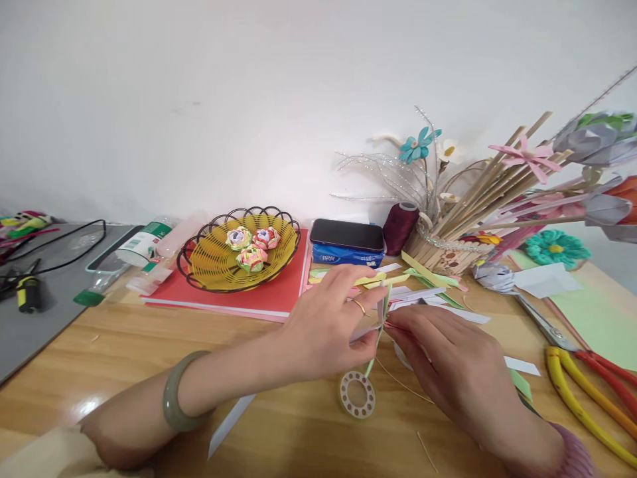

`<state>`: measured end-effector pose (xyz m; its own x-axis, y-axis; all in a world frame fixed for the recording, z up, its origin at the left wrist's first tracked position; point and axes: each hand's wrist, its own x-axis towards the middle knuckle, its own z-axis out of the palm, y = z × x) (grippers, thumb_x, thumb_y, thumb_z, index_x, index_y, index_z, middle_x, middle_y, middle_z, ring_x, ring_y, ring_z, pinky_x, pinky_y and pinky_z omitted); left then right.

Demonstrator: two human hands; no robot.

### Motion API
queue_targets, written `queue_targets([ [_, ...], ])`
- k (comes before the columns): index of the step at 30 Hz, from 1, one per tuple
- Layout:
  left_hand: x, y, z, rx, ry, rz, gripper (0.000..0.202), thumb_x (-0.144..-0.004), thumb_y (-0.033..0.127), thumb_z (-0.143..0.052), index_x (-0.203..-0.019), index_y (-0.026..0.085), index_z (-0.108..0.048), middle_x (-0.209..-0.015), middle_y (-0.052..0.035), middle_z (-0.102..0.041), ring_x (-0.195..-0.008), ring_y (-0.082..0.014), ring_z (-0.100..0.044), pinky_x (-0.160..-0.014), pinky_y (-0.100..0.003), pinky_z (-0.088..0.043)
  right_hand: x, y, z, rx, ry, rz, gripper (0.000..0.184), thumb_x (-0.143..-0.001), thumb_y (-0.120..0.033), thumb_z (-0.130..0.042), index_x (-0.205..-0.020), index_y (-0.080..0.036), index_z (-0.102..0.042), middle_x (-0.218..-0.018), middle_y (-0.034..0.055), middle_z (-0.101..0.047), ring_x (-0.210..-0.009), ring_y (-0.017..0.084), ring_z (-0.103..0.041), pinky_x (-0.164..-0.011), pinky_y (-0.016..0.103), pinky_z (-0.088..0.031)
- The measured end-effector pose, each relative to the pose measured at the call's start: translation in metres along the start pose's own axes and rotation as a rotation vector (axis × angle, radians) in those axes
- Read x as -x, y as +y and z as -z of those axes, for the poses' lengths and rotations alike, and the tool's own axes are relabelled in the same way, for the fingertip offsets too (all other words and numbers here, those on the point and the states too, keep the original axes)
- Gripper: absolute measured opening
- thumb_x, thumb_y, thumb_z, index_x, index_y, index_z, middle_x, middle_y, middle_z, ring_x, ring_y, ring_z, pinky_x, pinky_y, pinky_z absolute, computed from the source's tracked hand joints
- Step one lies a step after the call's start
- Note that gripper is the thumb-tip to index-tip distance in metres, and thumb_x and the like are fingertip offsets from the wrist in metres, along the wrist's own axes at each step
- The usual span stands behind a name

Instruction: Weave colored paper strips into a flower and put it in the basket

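At the middle of the table, my left hand [328, 325] is closed around folded paper strips [382, 309], green and white. It wears a ring and, at the wrist, a green bangle [175, 392]. My right hand [448, 362] pinches the same bundle from the right, where a bit of pink paper shows at its fingertips. How the strips join is hidden by the fingers. Just below the hands lies a small roll of tape [369, 405] with a ring of holes in its core. A green end of strip [369, 367] hangs close above the roll.
Behind my hands lie loose paper strips [438, 299] and a phone [346, 234] on a blue tissue pack [343, 255]. A yellow basket [213, 265] holding three paper flowers stands left. Scissors [562, 352] lie right, below a stick-filled holder [438, 255]. Bottles [142, 245] lie far left.
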<state>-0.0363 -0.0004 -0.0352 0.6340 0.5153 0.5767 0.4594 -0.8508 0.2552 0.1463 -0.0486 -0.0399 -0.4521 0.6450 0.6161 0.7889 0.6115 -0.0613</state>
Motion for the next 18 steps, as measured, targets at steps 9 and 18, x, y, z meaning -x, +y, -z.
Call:
queue_targets([
  [9, -0.0012, -0.0016, 0.0028, -0.161, 0.017, -0.144, 0.028, -0.076, 0.026, -0.049, -0.099, 0.013, -0.058, -0.107, -0.0074, -0.065, -0.116, -0.0248, -0.050, -0.102, -0.047, -0.033, 0.0024, -0.0006, -0.0027, -0.023, -0.014, 0.027, 0.009, -0.087, -0.010, -0.046, -0.085, -0.015, -0.054, -0.075, 0.0060, -0.064, -0.069, 0.018, -0.057, -0.062, 0.029, -0.044],
  [18, 0.0011, 0.0026, -0.0003, -0.326, 0.162, -0.134, 0.027, -0.080, 0.027, -0.047, -0.100, 0.012, -0.059, -0.103, -0.0079, -0.067, -0.114, -0.0253, -0.051, -0.102, -0.049, -0.031, 0.0031, -0.0016, -0.0041, 0.016, 0.059, -0.017, 0.006, -0.086, -0.014, -0.050, -0.083, -0.015, -0.055, -0.072, 0.0051, -0.064, -0.065, 0.017, -0.058, -0.061, 0.029, -0.044],
])
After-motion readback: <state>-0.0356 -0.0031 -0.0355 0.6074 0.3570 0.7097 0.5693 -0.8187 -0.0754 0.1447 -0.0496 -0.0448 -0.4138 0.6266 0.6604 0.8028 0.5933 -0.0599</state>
